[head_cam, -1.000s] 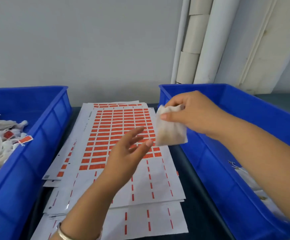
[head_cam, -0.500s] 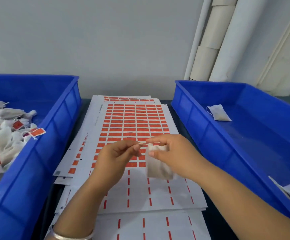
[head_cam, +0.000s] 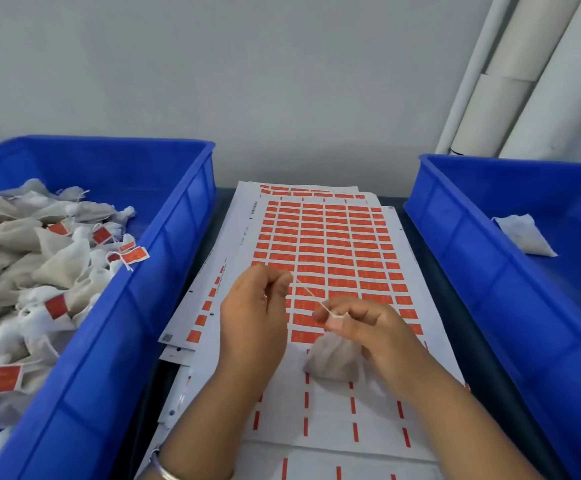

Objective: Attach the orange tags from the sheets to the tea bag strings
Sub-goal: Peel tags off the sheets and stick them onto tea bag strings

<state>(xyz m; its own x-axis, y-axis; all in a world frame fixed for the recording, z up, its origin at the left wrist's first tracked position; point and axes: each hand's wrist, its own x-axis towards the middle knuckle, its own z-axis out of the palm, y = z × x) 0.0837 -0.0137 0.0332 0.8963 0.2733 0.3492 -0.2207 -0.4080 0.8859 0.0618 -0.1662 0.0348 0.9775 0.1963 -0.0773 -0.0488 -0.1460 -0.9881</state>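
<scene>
A stack of white sheets (head_cam: 327, 244) with rows of orange tags lies between two blue bins. Above its near half, my right hand (head_cam: 368, 327) pinches the neck of a white tea bag (head_cam: 334, 358) that hangs below my fingers. The bag's string (head_cam: 308, 294) runs taut up and left to my left hand (head_cam: 254, 317), which pinches its free end between thumb and fingers. No tag is on this string.
The blue bin on the left (head_cam: 136, 306) holds several tea bags with orange tags attached. The blue bin on the right (head_cam: 511, 289) has one untagged tea bag (head_cam: 524, 237) in view. White pipes (head_cam: 511, 81) stand at the back right against the wall.
My right hand brought the tea bag from the right bin down over the sheets. My left hand took the string end and drew it out taut to the left.
</scene>
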